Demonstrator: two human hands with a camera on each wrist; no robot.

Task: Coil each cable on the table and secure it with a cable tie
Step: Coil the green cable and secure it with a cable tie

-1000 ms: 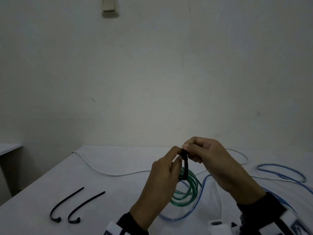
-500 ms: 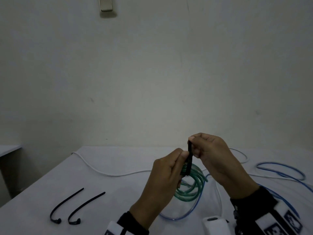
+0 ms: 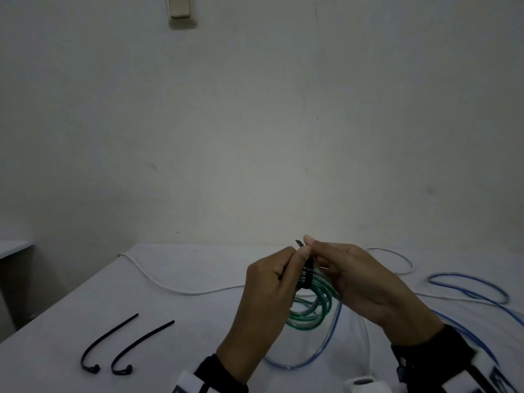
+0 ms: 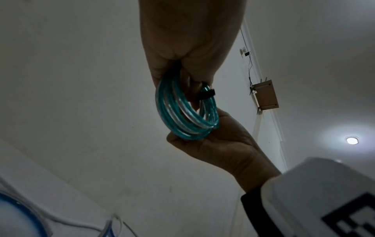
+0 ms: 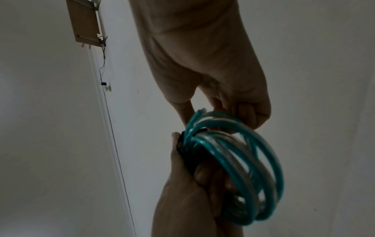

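Observation:
A green cable coil (image 3: 312, 314) hangs between both hands above the table. A black cable tie (image 3: 307, 276) is wrapped snugly round its top, and the short tail tip (image 3: 299, 243) sticks up. My left hand (image 3: 295, 265) grips the coil at the tie. My right hand (image 3: 310, 246) pinches the tie's tail between thumb and forefinger. The left wrist view shows the coil (image 4: 182, 115) with the tie's head (image 4: 207, 94) jutting out. In the right wrist view the tie (image 5: 184, 154) binds the coil (image 5: 243, 168) against the left hand's fingers.
Two spare black cable ties (image 3: 110, 344) (image 3: 141, 346) lie on the white table (image 3: 184, 321) at the left. A white cable (image 3: 170, 287) runs loose across the back. A blue cable (image 3: 467, 287) loops at the right and under the hands.
The tie's wide loop has been drawn tight round the coil. The right hand pulled the tail upward, then came back down close to the coil.

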